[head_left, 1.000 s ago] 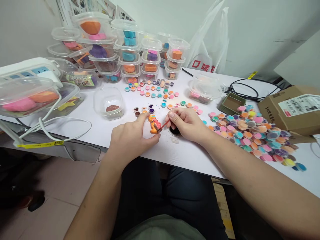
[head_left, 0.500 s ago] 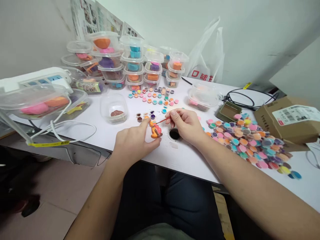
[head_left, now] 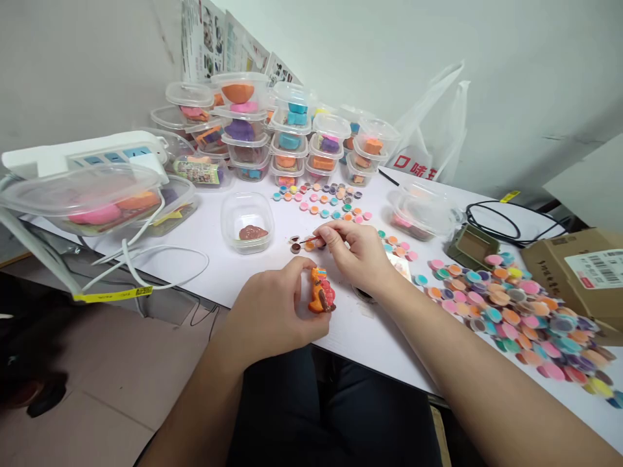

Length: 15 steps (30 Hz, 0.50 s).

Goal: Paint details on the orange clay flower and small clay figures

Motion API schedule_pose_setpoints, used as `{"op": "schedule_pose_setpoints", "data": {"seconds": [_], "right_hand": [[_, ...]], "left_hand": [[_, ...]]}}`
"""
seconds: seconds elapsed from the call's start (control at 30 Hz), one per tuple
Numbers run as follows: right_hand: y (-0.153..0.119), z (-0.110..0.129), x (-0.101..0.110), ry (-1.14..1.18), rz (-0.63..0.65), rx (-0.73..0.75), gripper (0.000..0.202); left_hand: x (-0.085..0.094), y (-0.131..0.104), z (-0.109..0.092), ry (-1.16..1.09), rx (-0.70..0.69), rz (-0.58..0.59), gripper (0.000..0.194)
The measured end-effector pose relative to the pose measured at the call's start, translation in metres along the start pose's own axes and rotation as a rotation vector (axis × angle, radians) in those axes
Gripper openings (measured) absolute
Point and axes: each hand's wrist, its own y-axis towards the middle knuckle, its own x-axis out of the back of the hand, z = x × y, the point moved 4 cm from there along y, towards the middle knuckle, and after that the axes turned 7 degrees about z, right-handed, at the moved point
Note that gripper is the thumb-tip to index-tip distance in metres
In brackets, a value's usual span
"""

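Note:
Between its thumb and fingers, my left hand (head_left: 275, 311) holds a small orange figurine (head_left: 322, 292) with red and brown parts, near the table's front edge. My right hand (head_left: 354, 250) pinches a thin red paintbrush (head_left: 312, 239). The brush tip is at a small open pot of dark brown paint (head_left: 295, 248), away from the figurine. My right hand partly hides the other pots in that row. Left of them is an open clear container (head_left: 248, 224) with a brown piece inside.
Stacked clear boxes (head_left: 287, 143) of coloured pieces stand at the back. A heap of paint pots (head_left: 516, 311) covers the right side, beside a cardboard box (head_left: 579, 275). White cables (head_left: 160, 250) and a power strip (head_left: 82, 152) are at left.
The brush tip has left the figurine and is now at the brown paint pot. My left hand holds the figurine lower and nearer the table's front edge. The camera view has shifted.

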Motion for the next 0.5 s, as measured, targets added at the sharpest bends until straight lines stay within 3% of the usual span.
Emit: {"op": "schedule_pose_setpoints", "data": {"seconds": [0.23,0.5], "right_hand": [[-0.001,-0.001,-0.012,-0.094,0.064,0.048,0.027],[-0.003,0.001,-0.011,-0.114,0.000,0.060,0.025]], "left_hand": [[-0.007,0.005,-0.002,0.108,0.011,-0.044,0.041],[-0.006,0.004,-0.003,0.096,0.008,-0.034,0.042]]}}
